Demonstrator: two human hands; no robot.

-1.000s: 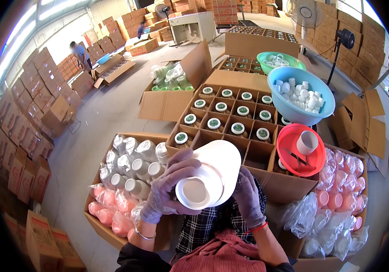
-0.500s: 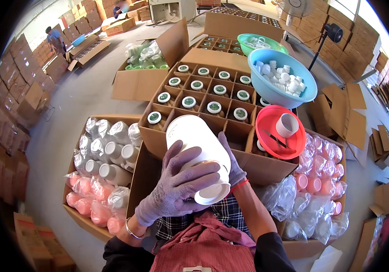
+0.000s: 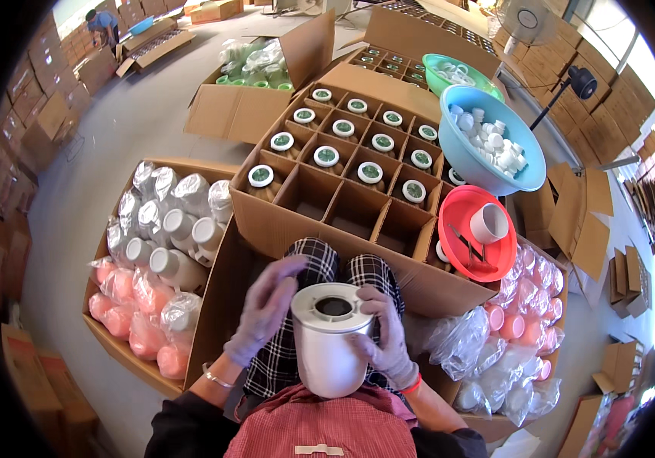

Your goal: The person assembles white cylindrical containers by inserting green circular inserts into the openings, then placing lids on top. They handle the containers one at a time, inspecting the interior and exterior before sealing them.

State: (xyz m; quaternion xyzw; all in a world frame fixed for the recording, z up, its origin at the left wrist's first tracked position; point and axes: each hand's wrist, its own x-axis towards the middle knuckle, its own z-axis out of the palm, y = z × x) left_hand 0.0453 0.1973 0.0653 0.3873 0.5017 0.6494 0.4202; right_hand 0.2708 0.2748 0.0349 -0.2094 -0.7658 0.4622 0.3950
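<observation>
A white cylindrical container (image 3: 331,359) stands upright against my lap, its top a broad white ring around a dark round opening. My right hand (image 3: 384,336), in a pale glove, grips it at the upper right, fingers over the rim and thumb against the side. My left hand (image 3: 266,313), gloved too, is just left of the rim with its fingers apart and nothing in them. Ahead is a divided cardboard box (image 3: 320,248) holding several jars with white-rimmed green tops (image 3: 327,156); some of its near compartments hold none.
On the box's right side rest a red basin (image 3: 453,221) with a white cup (image 3: 489,224) and tweezers-like tools, and a blue basin (image 3: 449,153) of small white caps. Cartons of plastic-wrapped bottles (image 3: 178,263) and pink-and-white containers (image 3: 522,328) flank me. Further off, a person (image 3: 104,29) bends over.
The white container has come down from in front of the divided box to my lap and now stands upright. My left hand has let go of it; my right hand keeps hold.
</observation>
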